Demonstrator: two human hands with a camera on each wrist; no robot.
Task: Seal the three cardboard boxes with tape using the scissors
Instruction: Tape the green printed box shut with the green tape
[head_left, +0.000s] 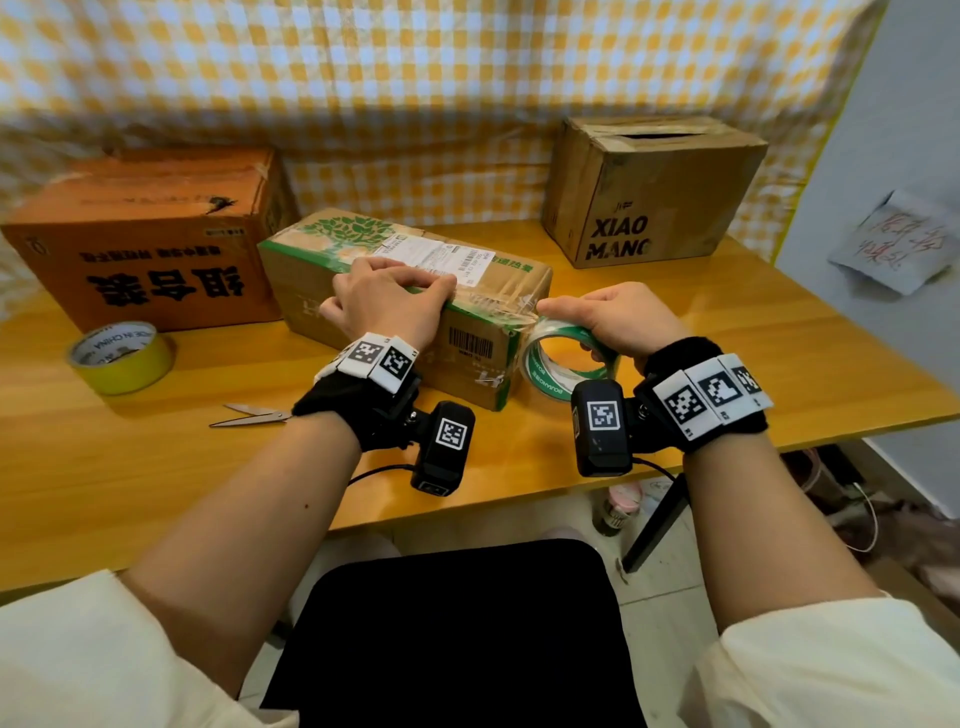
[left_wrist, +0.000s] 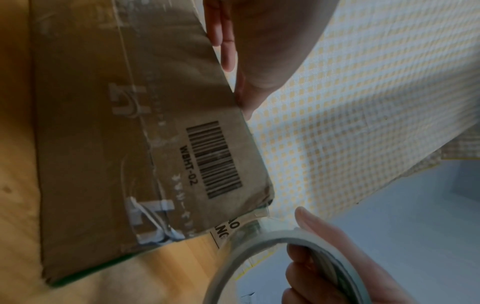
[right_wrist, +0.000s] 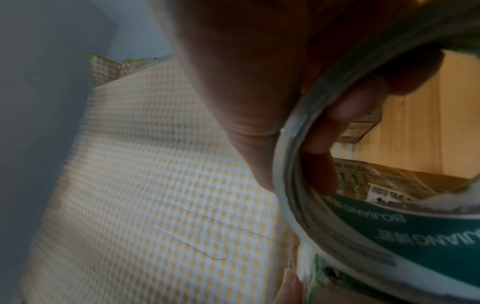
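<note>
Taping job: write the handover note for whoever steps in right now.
Left hand presses flat on the green-printed box, on its top near edge.
Right hand grips the clear tape roll at that box's right end; a strip runs from roll to box, uncut.
Scissors lie on the table, left.
Orange box and XIAO MANG box, its top gapped, wait behind.
Left: cut the strip, seal the others.

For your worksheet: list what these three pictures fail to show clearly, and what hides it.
- Steel scissors: handles hidden behind the left wrist strap, head view.
- White shipping label on the green-printed cardboard box: print too small.
- Clear tape roll with green core: cut off by the right wrist view's edge.
</note>
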